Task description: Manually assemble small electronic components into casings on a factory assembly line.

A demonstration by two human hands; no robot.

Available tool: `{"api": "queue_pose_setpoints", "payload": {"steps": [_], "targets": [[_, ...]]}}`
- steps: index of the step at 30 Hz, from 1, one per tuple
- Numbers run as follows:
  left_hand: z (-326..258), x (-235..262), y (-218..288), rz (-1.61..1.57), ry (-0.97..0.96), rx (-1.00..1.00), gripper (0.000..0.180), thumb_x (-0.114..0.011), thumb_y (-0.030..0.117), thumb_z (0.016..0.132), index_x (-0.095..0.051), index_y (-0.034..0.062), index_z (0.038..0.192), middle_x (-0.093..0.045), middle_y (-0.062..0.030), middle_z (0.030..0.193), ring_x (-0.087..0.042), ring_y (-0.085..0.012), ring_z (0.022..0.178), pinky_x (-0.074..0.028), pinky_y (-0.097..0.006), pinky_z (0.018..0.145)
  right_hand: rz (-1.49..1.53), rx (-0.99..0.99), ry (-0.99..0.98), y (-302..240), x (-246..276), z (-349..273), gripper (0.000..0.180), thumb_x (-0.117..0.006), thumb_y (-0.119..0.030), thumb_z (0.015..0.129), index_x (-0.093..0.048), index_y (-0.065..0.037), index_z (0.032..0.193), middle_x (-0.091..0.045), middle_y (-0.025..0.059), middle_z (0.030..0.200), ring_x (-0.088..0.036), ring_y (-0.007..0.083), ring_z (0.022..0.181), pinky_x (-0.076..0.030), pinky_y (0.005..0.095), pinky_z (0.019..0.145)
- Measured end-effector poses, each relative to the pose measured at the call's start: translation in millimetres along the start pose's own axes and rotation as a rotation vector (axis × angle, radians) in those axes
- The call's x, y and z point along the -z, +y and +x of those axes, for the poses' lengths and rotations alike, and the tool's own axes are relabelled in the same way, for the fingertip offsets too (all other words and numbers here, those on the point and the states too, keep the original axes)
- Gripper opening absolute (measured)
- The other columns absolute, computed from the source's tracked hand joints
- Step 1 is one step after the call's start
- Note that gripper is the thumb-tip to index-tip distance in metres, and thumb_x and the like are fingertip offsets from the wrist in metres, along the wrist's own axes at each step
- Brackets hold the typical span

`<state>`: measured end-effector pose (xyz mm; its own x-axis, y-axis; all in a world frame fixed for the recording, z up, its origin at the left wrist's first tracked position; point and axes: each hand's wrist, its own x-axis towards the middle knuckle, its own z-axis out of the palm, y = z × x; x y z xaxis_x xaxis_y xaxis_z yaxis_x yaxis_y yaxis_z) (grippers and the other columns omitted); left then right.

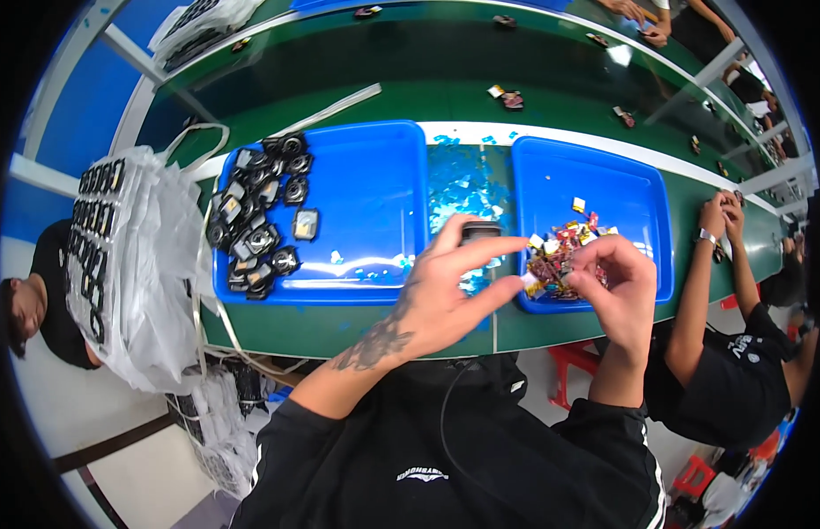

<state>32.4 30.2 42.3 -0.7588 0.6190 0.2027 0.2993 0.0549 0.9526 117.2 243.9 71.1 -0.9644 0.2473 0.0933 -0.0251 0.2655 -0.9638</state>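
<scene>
Dark module (480,232): mostly hidden behind left hand (445,295) fingers (489,249). Small piece (527,280) at right hand (617,286): too small to identify. Colourful bits (564,251) in tray (595,176): indistinct.

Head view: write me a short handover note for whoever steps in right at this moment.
Left hand: raised over the table edge, fingers closed on a small dark module.
Right hand: pinching something small at its fingertips, too small to identify, beside the heap of small coloured parts in the right blue tray.
Left blue tray: a pile of dark modules at its left end, the rest mostly bare.
Done: cannot tell how many are finished.
Left: the pile in the left tray looks untouched.
</scene>
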Motion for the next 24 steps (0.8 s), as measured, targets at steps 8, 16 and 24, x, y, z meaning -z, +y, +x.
{"api": "queue_pose_setpoints", "payload": {"steps": [8, 16, 24], "targets": [[-8, -1, 4, -0.089, -0.107, 0.037, 0.017, -0.076, 0.006, 0.080, -0.073, 0.0019, 0.095, -0.058, -0.0105, 0.099, -0.059, -0.0208, 0.094, -0.049, -0.030, 0.081, 0.153, 0.050, -0.188, 2, -28, 2, 0.015, -0.074, 0.007, 0.076, -0.064, 0.001, 0.085, -0.063, 0.0053, 0.086, -0.056, 0.0079, 0.074, -0.045, 0.0224, 0.067], [-18, -5, -10, -0.012, 0.146, -0.025, 0.017, -0.075, 0.009, 0.079, -0.074, 0.0040, 0.095, -0.063, -0.0156, 0.100, -0.064, -0.0234, 0.085, -0.052, -0.032, 0.075, 0.230, 0.001, -0.035, 7, -54, -1, 0.015, -0.073, 0.006, 0.078, -0.063, 0.000, 0.087, -0.063, 0.0067, 0.086, -0.059, 0.0105, 0.073, -0.046, 0.0228, 0.064], [-22, -2, -26, -0.475, 0.216, 0.237, 0.018, -0.073, 0.006, 0.084, -0.072, -0.0036, 0.099, -0.061, -0.0075, 0.102, -0.061, -0.0080, 0.076, -0.051, -0.021, 0.065, -0.324, 0.235, -0.019, 14, -55, 5, 0.018, -0.063, 0.010, 0.080, -0.065, 0.000, 0.096, -0.062, 0.0108, 0.092, -0.059, 0.0170, 0.072, -0.047, 0.0271, 0.065]]}}
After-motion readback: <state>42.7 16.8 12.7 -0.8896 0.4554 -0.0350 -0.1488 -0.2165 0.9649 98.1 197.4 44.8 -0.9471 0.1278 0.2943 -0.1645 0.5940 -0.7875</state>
